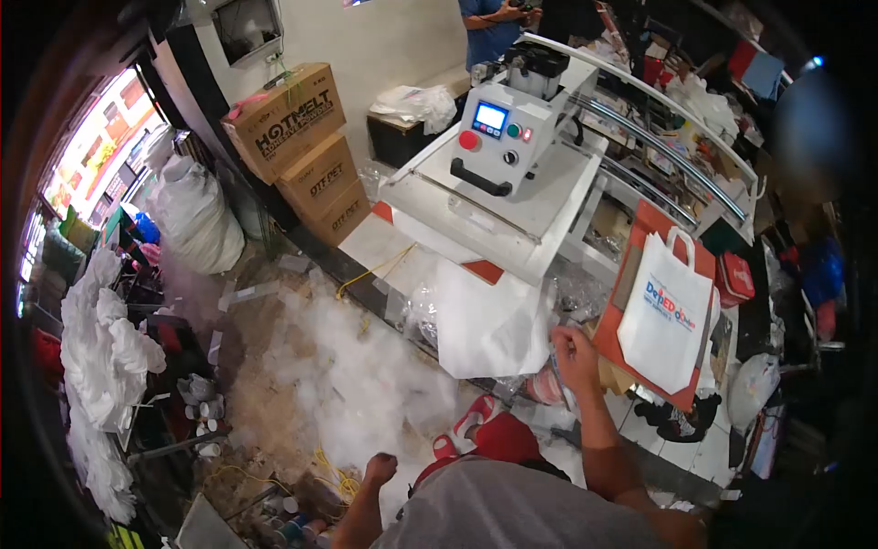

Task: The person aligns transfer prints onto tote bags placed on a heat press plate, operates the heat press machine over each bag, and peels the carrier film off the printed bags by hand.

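My right hand (574,351) hovers with curled fingers between a white sheet or bag (494,325) and an orange-red platen (647,240); nothing shows in it. The white sheet hangs over the front edge of the heat press (521,146), whose upper plate covers its far part. On the platen lies a white bag (665,311) with a handle loop and blue and red print. My left hand (380,468) hangs low at my left side, loosely closed, apart from anything. The press has a lit display (490,117), a red button and a black handle (480,178).
Stacked cartons (283,123) stand behind the press on the left. White bundles (101,357) and a large white sack (195,215) line the left side. Yellow cord (343,480) trails on the floor. A person (490,27) stands beyond the press. Steel rails (668,156) run right.
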Demonstrator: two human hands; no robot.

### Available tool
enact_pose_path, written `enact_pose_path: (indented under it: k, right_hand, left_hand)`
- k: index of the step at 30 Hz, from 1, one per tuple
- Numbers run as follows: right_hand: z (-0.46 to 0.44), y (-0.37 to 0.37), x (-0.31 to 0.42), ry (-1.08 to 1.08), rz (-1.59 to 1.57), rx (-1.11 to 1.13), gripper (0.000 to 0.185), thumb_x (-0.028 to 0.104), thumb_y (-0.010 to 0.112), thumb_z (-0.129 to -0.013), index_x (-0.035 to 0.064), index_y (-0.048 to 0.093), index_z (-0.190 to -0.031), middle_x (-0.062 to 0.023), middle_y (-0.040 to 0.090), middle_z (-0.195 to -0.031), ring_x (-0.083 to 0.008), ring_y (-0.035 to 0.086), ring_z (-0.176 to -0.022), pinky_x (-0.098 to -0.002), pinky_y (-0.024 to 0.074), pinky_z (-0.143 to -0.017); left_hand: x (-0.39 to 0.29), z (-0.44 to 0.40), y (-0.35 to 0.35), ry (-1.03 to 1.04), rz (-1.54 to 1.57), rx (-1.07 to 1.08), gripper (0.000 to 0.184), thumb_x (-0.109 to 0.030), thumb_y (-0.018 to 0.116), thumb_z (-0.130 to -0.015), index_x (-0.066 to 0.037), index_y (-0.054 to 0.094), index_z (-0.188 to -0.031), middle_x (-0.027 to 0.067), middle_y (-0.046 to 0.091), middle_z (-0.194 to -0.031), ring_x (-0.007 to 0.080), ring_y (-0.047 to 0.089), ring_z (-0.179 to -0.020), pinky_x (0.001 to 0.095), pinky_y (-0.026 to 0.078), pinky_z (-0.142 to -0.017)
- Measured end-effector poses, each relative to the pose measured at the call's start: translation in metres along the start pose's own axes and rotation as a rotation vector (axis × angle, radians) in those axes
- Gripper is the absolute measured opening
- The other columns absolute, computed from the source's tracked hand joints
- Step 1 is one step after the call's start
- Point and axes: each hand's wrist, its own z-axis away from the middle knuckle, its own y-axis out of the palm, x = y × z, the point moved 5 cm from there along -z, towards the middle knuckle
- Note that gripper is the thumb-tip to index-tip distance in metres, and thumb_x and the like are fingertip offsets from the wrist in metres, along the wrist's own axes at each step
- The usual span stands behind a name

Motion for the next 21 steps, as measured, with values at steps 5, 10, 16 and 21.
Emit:
enact_pose_path:
  k: [5, 10, 16, 21]
  right_hand:
    - [0.104, -0.035, -0.091, 0.154, -0.021, -0.023, 0.016, 0.011, 0.061, -0.093, 0.0004, 0.068, -0.103, -0.0147, 0.071, -0.094, -0.0223, 0.069, -0.082, -0.0332, 0.0534, -0.073]
    - [0.147, -0.103, -0.117, 0.224, -0.008, -0.120, 0.015, 0.010, 0.059, -0.096, 0.0000, 0.067, -0.105, -0.0056, 0.068, -0.085, -0.0104, 0.061, -0.075, -0.0260, 0.0497, -0.069]
    - [0.198, -0.221, -0.177, 0.319, 0.003, -0.419, 0.018, 0.016, 0.059, -0.097, 0.0001, 0.065, -0.099, -0.0054, 0.066, -0.083, -0.0109, 0.061, -0.075, -0.0267, 0.0481, -0.067]
    - [0.192, -0.304, -0.212, 0.493, 0.141, -0.538, 0.021, 0.020, 0.059, -0.097, 0.0008, 0.065, -0.102, -0.0119, 0.069, -0.086, -0.0194, 0.067, -0.079, -0.0329, 0.0522, -0.071]
  left_hand:
    - [-0.288, -0.018, -0.073, 0.536, -0.181, -0.273, 0.035, -0.033, 0.064, -0.089, 0.002, 0.065, -0.093, 0.0243, 0.069, -0.088, 0.0403, 0.068, -0.086, 0.0472, 0.053, -0.075]
    - [-0.573, -0.012, -0.148, 1.058, -0.045, -0.648, 0.029, -0.027, 0.074, -0.084, -0.005, 0.062, -0.099, 0.0155, 0.064, -0.071, 0.0332, 0.064, -0.066, 0.0452, 0.050, -0.062]
    - [-0.706, -0.089, -0.183, 1.239, -0.058, -0.634, 0.024, -0.014, 0.068, -0.087, 0.002, 0.064, -0.104, 0.0185, 0.069, -0.095, 0.0312, 0.067, -0.088, 0.0417, 0.050, -0.080]
    - [-0.708, -0.075, -0.189, 1.106, -0.236, -0.720, 0.024, -0.011, 0.065, -0.088, 0.000, 0.066, -0.109, 0.0158, 0.070, -0.101, 0.0310, 0.067, -0.094, 0.0394, 0.051, -0.082]
